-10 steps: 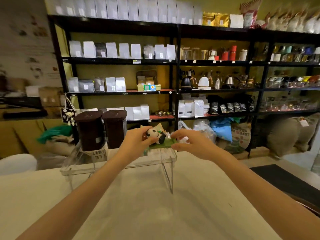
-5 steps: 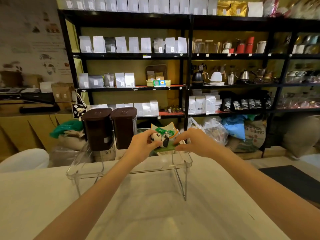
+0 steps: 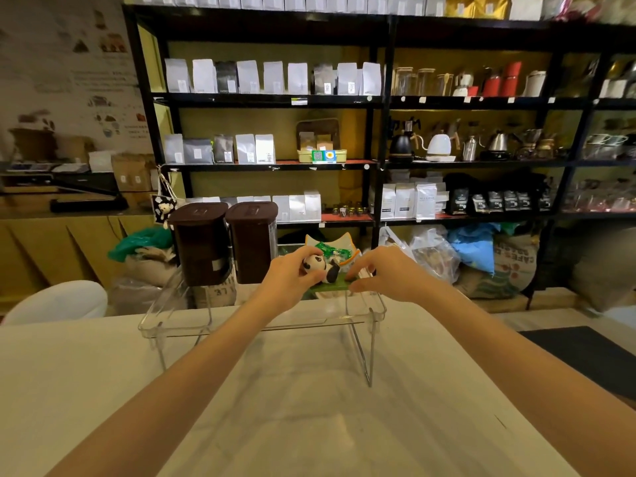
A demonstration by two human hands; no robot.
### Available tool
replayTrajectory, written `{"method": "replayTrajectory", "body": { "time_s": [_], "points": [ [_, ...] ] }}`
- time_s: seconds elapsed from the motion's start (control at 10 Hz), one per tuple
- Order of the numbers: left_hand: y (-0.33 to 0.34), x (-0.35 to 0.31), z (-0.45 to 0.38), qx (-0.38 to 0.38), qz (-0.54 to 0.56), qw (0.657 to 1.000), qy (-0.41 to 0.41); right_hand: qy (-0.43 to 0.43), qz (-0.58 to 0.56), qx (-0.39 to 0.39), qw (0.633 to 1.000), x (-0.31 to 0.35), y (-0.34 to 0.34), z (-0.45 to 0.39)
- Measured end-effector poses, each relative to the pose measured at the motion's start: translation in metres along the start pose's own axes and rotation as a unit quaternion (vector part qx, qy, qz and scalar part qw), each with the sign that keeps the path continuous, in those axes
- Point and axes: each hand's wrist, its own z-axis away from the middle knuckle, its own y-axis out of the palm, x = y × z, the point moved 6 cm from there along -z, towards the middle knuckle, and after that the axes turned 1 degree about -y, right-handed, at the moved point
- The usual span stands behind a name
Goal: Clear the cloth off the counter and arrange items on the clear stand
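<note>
A clear acrylic stand [image 3: 364,316] sits at the far edge of the pale counter [image 3: 309,407]. On its right half lies a panda figurine [image 3: 318,265] on a green base [image 3: 330,287]. My left hand [image 3: 292,278] is curled around the panda's head side. My right hand [image 3: 385,273] pinches the right end of the green base. Behind the panda stands a cat-shaped dish [image 3: 339,244] holding green wrapped sweets. Two dark brown lidded canisters [image 3: 203,242] [image 3: 253,239] occupy the stand's left half. No cloth shows on the counter.
Beyond the counter rise black shelves [image 3: 378,160] with white bags, kettles and jars. Sacks and plastic bags [image 3: 481,259] lie on the floor below. A white chair back [image 3: 58,301] is at the left. A dark mat [image 3: 585,352] is on the right.
The view has shifted down and right, so the stand sits further right in frame. Both hands stay on the panda figurine, which has settled lower onto the stand.
</note>
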Motion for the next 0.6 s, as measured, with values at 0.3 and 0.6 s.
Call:
{"method": "replayTrajectory", "body": {
  "time_s": [0.3, 0.6],
  "points": [
    [0.004, -0.003, 0.001, 0.028, -0.033, 0.999, -0.024, -0.008, 0.009, -0.007, 1.000, -0.002, 0.009, 0.010],
    [-0.028, -0.021, 0.004, -0.007, -0.161, 0.987, 0.026, -0.045, -0.099, -0.168, 0.980, 0.019, -0.009, 0.104]
  ]
}}
